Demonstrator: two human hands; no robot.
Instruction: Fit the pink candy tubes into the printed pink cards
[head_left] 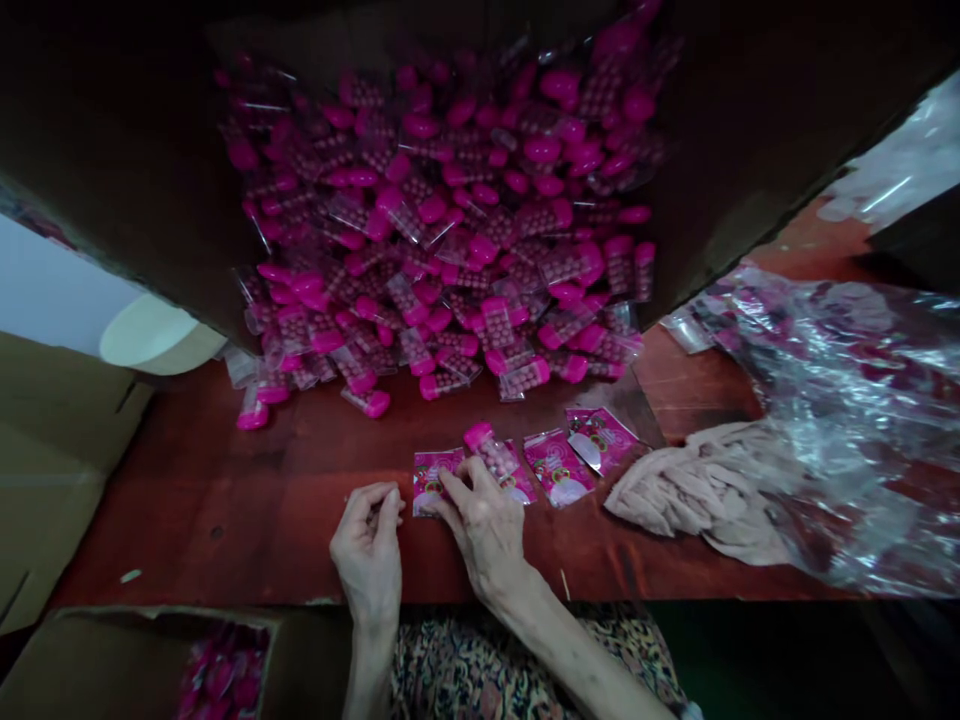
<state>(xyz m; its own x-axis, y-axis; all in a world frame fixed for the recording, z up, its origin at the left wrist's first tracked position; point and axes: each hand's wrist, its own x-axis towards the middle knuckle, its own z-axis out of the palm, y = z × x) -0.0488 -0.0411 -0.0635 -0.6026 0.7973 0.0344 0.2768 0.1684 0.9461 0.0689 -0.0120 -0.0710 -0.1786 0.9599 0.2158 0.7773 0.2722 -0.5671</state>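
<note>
Your red-brown wooden tabletop (210, 500) carries a large heap of pink-capped clear tubes (435, 220) in plastic sleeves. Just in front of it lies a row of printed pink sachets (559, 467). To your right, crumpled beige cloth (697, 495) touches a rumpled clear plastic bag (847, 400).

Glossy pink plastic tubes (442, 210) wrapped in shiny clear film (517, 380); tabletop (225, 500) finished in smooth red varnish; carton flap (52, 480) of matt cardboard.

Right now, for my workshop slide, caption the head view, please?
Right hand on a printed sachet beside a pink-capped clear tube, left hand pinched nearby.
</note>
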